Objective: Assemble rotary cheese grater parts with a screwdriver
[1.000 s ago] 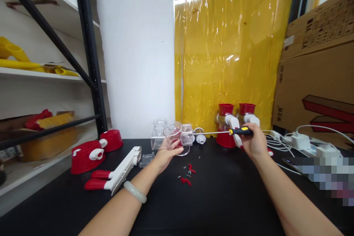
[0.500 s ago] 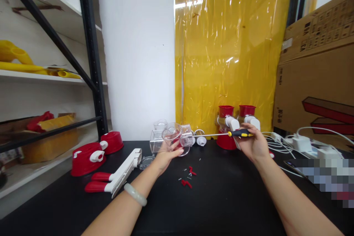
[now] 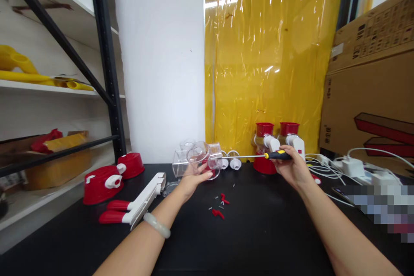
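Note:
My left hand (image 3: pixel 191 182) grips a clear plastic housing (image 3: pixel 202 157) and holds it just above the black table (image 3: pixel 246 241). My right hand (image 3: pixel 293 168) is closed around a screwdriver (image 3: pixel 258 155) with a black and yellow handle. Its long metal shaft lies level and points left, with the tip at the right side of the clear housing. Small red clips and loose screws (image 3: pixel 220 207) lie on the table below and between my hands.
Two red and white assembled units (image 3: pixel 278 144) stand at the back by the yellow plastic sheet. Red bases (image 3: pixel 111 177) and a white and red handle (image 3: pixel 136 205) lie at the left. Chargers and cables (image 3: pixel 349 166) sit at the right, before large cardboard boxes (image 3: pixel 371 95). Metal shelving (image 3: pixel 48 95) stands on the left.
Both hands shifted slightly left together with the housing and the screwdriver; the screwdriver tip stays against the housing.

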The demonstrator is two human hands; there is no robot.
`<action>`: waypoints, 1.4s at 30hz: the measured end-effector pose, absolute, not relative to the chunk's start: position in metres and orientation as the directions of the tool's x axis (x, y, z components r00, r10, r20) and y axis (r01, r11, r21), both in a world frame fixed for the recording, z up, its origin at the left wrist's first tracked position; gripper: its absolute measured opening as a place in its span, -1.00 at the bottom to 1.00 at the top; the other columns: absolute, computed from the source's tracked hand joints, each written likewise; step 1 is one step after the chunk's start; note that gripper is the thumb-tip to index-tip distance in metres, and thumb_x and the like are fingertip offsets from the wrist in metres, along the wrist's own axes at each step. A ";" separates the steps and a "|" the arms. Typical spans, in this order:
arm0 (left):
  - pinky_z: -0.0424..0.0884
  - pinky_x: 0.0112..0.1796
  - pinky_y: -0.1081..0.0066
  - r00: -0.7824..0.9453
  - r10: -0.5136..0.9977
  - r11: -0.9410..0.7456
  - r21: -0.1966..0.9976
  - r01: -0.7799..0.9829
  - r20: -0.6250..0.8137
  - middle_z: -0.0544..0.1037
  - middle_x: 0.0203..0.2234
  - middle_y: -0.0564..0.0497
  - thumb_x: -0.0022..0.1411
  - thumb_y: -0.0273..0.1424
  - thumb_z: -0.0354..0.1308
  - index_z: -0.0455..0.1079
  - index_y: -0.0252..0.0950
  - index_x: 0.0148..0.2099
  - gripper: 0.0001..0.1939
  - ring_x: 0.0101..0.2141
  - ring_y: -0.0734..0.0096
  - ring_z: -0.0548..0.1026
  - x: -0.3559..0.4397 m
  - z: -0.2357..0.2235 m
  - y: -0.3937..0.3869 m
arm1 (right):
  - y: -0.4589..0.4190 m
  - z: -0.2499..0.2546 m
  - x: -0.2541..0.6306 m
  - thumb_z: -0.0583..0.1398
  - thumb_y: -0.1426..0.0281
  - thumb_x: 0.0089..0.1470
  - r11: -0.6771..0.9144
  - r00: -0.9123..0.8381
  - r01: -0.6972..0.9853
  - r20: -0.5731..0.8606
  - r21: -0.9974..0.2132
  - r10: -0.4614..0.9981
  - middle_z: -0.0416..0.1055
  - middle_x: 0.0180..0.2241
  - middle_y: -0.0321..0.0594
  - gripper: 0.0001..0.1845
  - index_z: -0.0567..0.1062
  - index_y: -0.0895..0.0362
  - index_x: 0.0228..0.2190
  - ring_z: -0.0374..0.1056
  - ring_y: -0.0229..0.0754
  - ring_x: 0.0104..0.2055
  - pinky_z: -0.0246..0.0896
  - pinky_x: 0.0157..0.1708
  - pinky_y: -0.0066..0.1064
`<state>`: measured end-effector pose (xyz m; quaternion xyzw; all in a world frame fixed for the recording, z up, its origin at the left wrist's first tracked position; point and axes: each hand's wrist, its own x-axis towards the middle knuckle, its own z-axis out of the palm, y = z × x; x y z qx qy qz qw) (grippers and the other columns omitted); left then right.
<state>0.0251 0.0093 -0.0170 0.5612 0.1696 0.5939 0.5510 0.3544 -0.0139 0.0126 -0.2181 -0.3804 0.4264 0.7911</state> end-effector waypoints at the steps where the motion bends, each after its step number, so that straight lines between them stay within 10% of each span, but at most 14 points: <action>1: 0.27 0.13 -0.03 0.243 0.844 -0.337 0.824 -0.456 0.479 0.23 0.26 -0.09 -0.17 -0.54 0.45 0.20 -0.09 0.11 -0.19 0.19 -0.02 0.30 0.025 -0.018 0.010 | -0.016 0.014 0.355 0.35 0.33 -0.28 0.532 0.327 -0.547 0.420 -0.646 0.846 0.37 -0.52 -0.38 -0.76 0.46 0.05 -0.46 0.29 -0.30 -0.50 0.36 -0.47 -0.38; 6: 0.29 0.12 -0.04 0.274 0.835 -0.337 0.836 -0.432 0.478 0.23 0.26 -0.12 -0.15 -0.54 0.45 0.21 -0.10 0.11 -0.21 0.18 -0.04 0.31 0.024 -0.022 0.014 | -0.018 0.016 0.357 0.32 0.11 -0.16 0.548 0.310 -0.539 0.454 -0.640 0.835 0.40 -0.51 -0.32 -0.69 0.47 0.06 -0.46 0.35 -0.23 -0.47 0.35 -0.48 -0.32; 10: 0.25 0.15 -0.02 0.251 0.840 -0.340 0.827 -0.448 0.481 0.23 0.26 -0.07 -0.15 -0.55 0.45 0.20 -0.05 0.13 -0.18 0.18 0.01 0.32 0.023 -0.021 0.013 | -0.011 0.012 0.354 0.26 0.02 -0.04 0.570 0.319 -0.421 0.473 -0.705 0.821 0.01 -0.81 -0.48 -0.62 0.44 0.08 -0.54 -0.05 -0.40 -0.76 0.17 -0.65 -0.46; 16: 0.27 0.13 -0.05 0.260 0.842 -0.330 0.832 -0.446 0.473 0.24 0.26 -0.09 -0.16 -0.55 0.45 0.24 -0.09 0.10 -0.22 0.18 -0.03 0.31 0.024 -0.020 0.011 | -0.022 0.018 0.355 0.36 0.33 -0.29 0.528 0.297 -0.574 0.442 -0.625 0.846 0.41 -0.47 -0.35 -0.75 0.47 0.04 -0.46 0.34 -0.24 -0.43 0.40 -0.38 -0.28; 22: 0.22 0.17 -0.01 0.238 0.846 -0.331 0.819 -0.468 0.477 0.19 0.28 -0.07 -0.14 -0.55 0.43 0.22 -0.09 0.14 -0.20 0.18 0.03 0.32 0.023 -0.015 0.008 | -0.015 0.014 0.353 0.26 -0.09 -0.11 0.544 0.309 -0.435 0.448 -0.718 0.839 0.22 -0.69 -0.38 -0.53 0.45 0.07 -0.53 0.11 -0.35 -0.68 0.21 -0.64 -0.42; 25: 0.21 0.18 -0.02 0.210 0.846 -0.351 0.809 -0.471 0.489 0.18 0.29 -0.05 -0.12 -0.55 0.42 0.23 -0.08 0.13 -0.22 0.18 0.05 0.32 0.022 -0.013 0.008 | -0.010 0.010 0.352 0.35 0.08 -0.12 0.531 0.307 -0.404 0.436 -0.745 0.846 0.08 -0.75 -0.48 -0.65 0.43 0.08 -0.54 -0.04 -0.41 -0.72 0.17 -0.65 -0.48; 29: 0.18 0.19 -0.01 0.190 0.861 -0.348 0.819 -0.456 0.472 0.21 0.28 -0.04 -0.15 -0.57 0.43 0.26 -0.09 0.11 -0.23 0.19 0.05 0.30 0.021 -0.011 0.007 | -0.014 0.012 0.352 0.40 0.35 -0.30 0.506 0.271 -0.544 0.431 -0.669 0.861 0.42 -0.46 -0.37 -0.70 0.46 0.04 -0.44 0.34 -0.28 -0.45 0.36 -0.45 -0.40; 36: 0.20 0.18 0.01 0.208 0.858 -0.326 0.811 -0.486 0.470 0.17 0.30 -0.01 -0.13 -0.57 0.42 0.26 -0.08 0.08 -0.27 0.21 0.03 0.28 0.021 -0.011 0.005 | -0.014 0.013 0.349 0.30 -0.04 -0.13 0.541 0.334 -0.414 0.431 -0.732 0.838 0.28 -0.62 -0.34 -0.55 0.46 0.10 -0.53 0.16 -0.35 -0.64 0.13 -0.70 -0.50; 42: 0.19 0.19 0.02 0.215 0.863 -0.320 0.824 -0.468 0.457 0.19 0.28 -0.03 -0.14 -0.57 0.42 0.25 -0.09 0.09 -0.24 0.21 0.03 0.26 0.021 -0.012 0.006 | -0.008 0.012 0.349 0.36 0.26 -0.20 0.594 0.423 -0.395 0.436 -0.701 0.795 0.29 -0.59 -0.37 -0.76 0.44 0.10 -0.57 0.18 -0.38 -0.57 0.23 -0.61 -0.57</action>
